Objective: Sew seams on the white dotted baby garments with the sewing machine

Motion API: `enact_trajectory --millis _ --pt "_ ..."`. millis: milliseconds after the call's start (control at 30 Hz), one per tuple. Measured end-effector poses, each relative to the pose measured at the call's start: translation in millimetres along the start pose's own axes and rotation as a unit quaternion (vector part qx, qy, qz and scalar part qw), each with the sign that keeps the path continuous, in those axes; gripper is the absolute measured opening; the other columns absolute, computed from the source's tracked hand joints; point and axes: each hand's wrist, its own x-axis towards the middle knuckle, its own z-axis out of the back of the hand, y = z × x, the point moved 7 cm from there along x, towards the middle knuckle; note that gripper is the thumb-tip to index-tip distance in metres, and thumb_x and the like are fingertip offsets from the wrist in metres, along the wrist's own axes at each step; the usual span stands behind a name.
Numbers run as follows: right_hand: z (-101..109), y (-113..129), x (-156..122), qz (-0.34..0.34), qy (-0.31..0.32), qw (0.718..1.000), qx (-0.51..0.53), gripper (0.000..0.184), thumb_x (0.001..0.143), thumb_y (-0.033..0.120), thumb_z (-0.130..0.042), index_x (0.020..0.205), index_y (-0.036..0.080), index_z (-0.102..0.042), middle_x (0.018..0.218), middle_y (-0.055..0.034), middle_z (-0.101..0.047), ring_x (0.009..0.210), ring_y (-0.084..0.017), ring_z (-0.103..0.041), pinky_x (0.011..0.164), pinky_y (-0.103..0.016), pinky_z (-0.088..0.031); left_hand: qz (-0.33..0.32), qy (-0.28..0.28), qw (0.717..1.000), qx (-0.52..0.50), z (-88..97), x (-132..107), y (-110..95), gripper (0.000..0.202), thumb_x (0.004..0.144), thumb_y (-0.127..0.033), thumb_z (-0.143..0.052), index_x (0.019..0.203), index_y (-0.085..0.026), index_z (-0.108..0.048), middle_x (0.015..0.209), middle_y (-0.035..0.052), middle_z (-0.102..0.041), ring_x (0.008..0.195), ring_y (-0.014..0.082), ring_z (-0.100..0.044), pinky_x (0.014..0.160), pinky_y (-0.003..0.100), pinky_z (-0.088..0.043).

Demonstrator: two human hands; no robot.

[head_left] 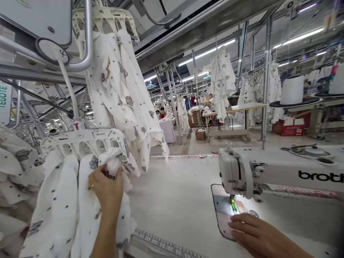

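My left hand point(106, 188) is raised at the lower left, its fingers closed on a bunch of white printed fabric point(77, 208) that hangs from a white plastic hanger clamp point(83, 141). My right hand point(255, 234) lies flat on the sewing table at the lower right, fingers stretched out, touching the metal needle plate point(223, 209) just in front of the white sewing machine head point(238, 173). Nothing is in that hand.
Another clamp of the same white printed garments point(123, 96) hangs from the overhead rail above. The pale table point(177, 193) has a ruler strip point(163, 245) along its near edge. More garments point(221, 80), tables and workers stand far back across the hall.
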Motion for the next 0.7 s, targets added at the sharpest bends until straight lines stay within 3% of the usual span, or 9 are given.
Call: enact_trajectory --millis 67,167,267,400,467,533,600,667,700 --pt "2 0 2 -0.014 0.005 1.000 -0.013 0.024 0.098 0.022 -0.052 0.115 0.023 -0.068 0.114 -0.0094 -0.071 0.108 -0.022 -0.067 0.095 -0.031 -0.056 0.001 0.089 0.996 -0.011 -19.2 11 9 0.036 0.080 -0.037 -0.058 0.109 -0.015 -0.057 0.104 0.0132 -0.064 0.101 0.0323 -0.059 0.092 0.047 -0.047" --pt "2 0 3 -0.027 0.020 0.999 -0.015 0.023 0.099 0.023 -0.050 0.115 0.022 -0.068 0.114 -0.0090 -0.070 0.111 -0.021 -0.065 0.095 -0.031 -0.056 -0.015 0.167 0.985 -0.033 -26.2 16 6 0.021 0.080 -0.036 -0.059 0.094 -0.021 -0.061 0.084 0.0046 -0.067 0.081 0.0262 -0.063 0.080 0.039 -0.049" --pt "0 0 2 -0.040 0.032 0.999 -0.010 0.024 0.100 0.022 -0.048 0.114 0.021 -0.068 0.114 -0.0099 -0.069 0.112 -0.021 -0.064 0.096 -0.033 -0.055 -0.007 0.153 0.987 -0.045 -12.4 15 -2 0.026 0.080 -0.039 -0.061 0.098 -0.021 -0.059 0.087 0.0029 -0.066 0.082 0.0234 -0.064 0.078 0.035 -0.049" --pt "-2 -1 1 -0.046 0.040 0.998 0.004 0.025 0.100 0.022 -0.047 0.115 0.022 -0.067 0.114 -0.0099 -0.069 0.112 -0.021 -0.063 0.096 -0.034 -0.055 0.020 0.113 0.991 -0.063 5.4 12 -10 0.055 0.078 -0.051 -0.066 0.119 -0.019 -0.047 0.087 0.0016 -0.062 0.075 0.0208 -0.063 0.070 0.032 -0.050" --pt "0 2 3 -0.040 0.043 0.998 0.008 0.026 0.100 0.021 -0.046 0.117 0.022 -0.066 0.114 -0.0099 -0.068 0.112 -0.021 -0.063 0.096 -0.035 -0.054 0.000 0.132 0.991 0.001 7.3 17 -18 0.041 0.082 -0.051 -0.061 0.108 -0.021 -0.052 0.077 0.0001 -0.059 0.070 0.0227 -0.062 0.067 0.034 -0.049" --pt "2 10 9 -0.029 0.055 0.998 0.016 0.027 0.100 0.018 -0.044 0.115 0.021 -0.067 0.111 -0.0098 -0.069 0.108 -0.021 -0.064 0.093 -0.034 -0.055 -0.044 0.153 0.984 0.077 9.7 31 -34 0.022 0.086 -0.045 -0.056 0.085 -0.023 -0.054 0.063 -0.0014 -0.051 0.064 0.0244 -0.058 0.065 0.037 -0.048" --pt "10 22 18 -0.014 0.065 0.997 0.031 0.028 0.100 0.016 -0.043 0.111 0.020 -0.068 0.103 -0.0092 -0.071 0.103 -0.020 -0.065 0.087 -0.032 -0.056 -0.082 0.139 0.984 0.079 20.4 53 -61 0.022 0.086 -0.035 -0.055 0.069 -0.022 -0.048 0.055 -0.0032 -0.039 0.059 0.0227 -0.054 0.064 0.038 -0.047" --pt "24 37 31 0.002 0.059 0.997 0.047 0.027 0.099 0.015 -0.044 0.109 0.020 -0.068 0.099 -0.0086 -0.071 0.100 -0.020 -0.065 0.085 -0.031 -0.056 -0.092 0.066 0.993 0.008 44.7 72 -98 0.023 0.088 -0.031 -0.053 0.068 -0.021 -0.047 0.056 -0.0043 -0.037 0.059 0.0184 -0.053 0.063 0.034 -0.048" --pt "34 44 38 0.006 0.043 0.998 0.048 0.026 0.098 0.015 -0.046 0.111 0.021 -0.067 0.100 -0.0082 -0.072 0.100 -0.020 -0.066 0.086 -0.032 -0.056 -0.094 0.032 0.995 -0.030 58.1 76 -119 0.022 0.091 -0.034 -0.050 0.075 -0.019 -0.051 0.062 -0.0045 -0.043 0.060 0.0155 -0.053 0.061 0.031 -0.049"
